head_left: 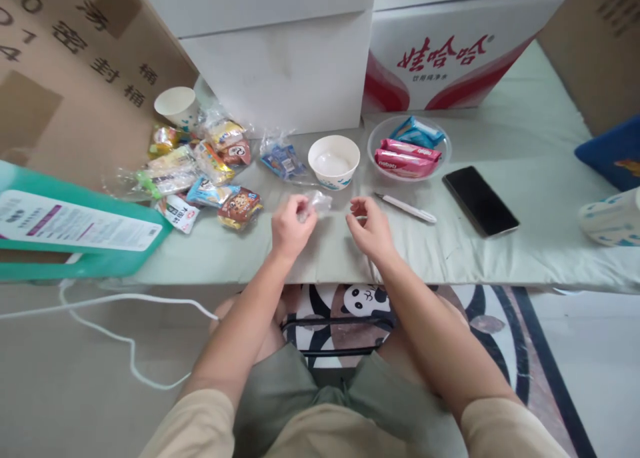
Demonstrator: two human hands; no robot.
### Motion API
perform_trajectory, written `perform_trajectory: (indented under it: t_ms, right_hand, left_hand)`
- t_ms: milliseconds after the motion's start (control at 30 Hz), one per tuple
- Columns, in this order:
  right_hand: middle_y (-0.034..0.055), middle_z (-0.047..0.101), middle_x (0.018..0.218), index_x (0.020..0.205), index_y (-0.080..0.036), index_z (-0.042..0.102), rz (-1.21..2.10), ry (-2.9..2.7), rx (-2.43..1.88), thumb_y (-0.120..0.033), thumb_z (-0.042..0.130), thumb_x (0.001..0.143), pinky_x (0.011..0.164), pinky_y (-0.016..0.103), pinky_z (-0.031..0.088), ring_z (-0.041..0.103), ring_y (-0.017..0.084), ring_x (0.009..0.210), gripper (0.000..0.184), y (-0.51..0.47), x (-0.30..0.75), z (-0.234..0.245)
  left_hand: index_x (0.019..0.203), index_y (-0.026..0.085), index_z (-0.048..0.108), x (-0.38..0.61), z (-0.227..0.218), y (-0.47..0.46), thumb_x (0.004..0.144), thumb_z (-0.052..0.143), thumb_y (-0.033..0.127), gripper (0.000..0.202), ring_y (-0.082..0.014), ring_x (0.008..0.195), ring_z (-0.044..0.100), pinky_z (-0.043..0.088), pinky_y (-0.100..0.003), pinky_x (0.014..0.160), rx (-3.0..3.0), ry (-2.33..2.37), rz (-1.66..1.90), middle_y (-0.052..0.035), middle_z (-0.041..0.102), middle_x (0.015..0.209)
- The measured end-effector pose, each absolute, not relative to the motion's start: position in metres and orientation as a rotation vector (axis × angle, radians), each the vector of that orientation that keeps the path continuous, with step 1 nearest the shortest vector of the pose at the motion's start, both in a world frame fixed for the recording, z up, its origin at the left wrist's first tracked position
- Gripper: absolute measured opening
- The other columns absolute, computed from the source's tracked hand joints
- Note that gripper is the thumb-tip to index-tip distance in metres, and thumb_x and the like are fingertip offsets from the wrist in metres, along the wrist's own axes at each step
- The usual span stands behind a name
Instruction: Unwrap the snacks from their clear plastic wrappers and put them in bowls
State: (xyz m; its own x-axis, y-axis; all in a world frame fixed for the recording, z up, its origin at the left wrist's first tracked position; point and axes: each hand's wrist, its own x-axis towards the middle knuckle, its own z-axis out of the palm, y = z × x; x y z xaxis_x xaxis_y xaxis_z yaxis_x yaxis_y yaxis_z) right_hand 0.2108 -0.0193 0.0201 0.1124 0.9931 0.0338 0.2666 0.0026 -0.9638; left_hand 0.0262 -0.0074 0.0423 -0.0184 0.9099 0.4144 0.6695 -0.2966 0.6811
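My left hand (pixel 293 225) is closed, with its fingers pinched on a crumpled piece of clear plastic film (pixel 320 203) just in front of a white paper bowl (pixel 336 181). Something pale and translucent lies inside that bowl. My right hand (pixel 371 227) hovers opposite, its fingers curved and the thumb apart from them; I see nothing held there. A white pen (pixel 407 208) lies just beyond its right side. Behind the pen, a clear plastic bowl (pixel 374 158) holds pink wafer packets (pixel 407 161) and a blue packet (pixel 416 133).
Wrapped snacks (pixel 213 171) lie heaped at the left near a paper cup (pixel 177 106) and a green jug (pixel 125 261). A blue packet in clear wrap (pixel 283 161) sits left of the paper bowl. A phone (pixel 481 201) rests at right. Boxes (pixel 280 78) line the back.
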Motion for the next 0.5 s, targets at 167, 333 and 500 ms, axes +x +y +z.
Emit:
perform_trajectory:
  t_ms: [167,333,500]
  right_hand:
    - [0.0038,0.065,0.090,0.106,-0.022,0.057,1.036,-1.243,-1.373,-0.033,0.057,0.079,0.068,0.031,0.048,0.062,0.018,0.082,0.029,-0.017,0.223,0.029]
    - [0.0003,0.064,0.084,0.107,-0.023,0.058,1.064,-1.229,-1.353,-0.029,0.057,0.080,0.068,0.031,0.047,0.058,0.015,0.073,0.028,-0.019,0.230,0.034]
    - [-0.0003,0.064,0.081,0.106,-0.024,0.058,1.040,-1.236,-1.338,-0.028,0.055,0.083,0.068,0.032,0.047,0.060,0.016,0.072,0.023,-0.015,0.235,0.033]
  left_hand:
    - [0.080,0.023,0.059,0.057,0.084,0.050,0.079,0.068,0.008,0.017,-0.0255,0.106,0.065,0.050,-0.039,0.099,2.055,1.674,1.301,-0.0048,0.065,0.090]
    - [0.063,0.018,0.054,0.105,0.083,0.140,0.070,0.073,0.003,0.025,-0.0289,0.110,0.070,0.050,-0.040,0.102,2.142,1.765,0.267,-0.0004,0.058,0.068]
    - [0.051,0.017,0.058,0.126,0.089,0.164,0.065,0.076,0.008,0.024,-0.0180,0.081,0.071,0.053,-0.027,0.091,2.114,1.571,-0.159,0.0033,0.053,0.050]
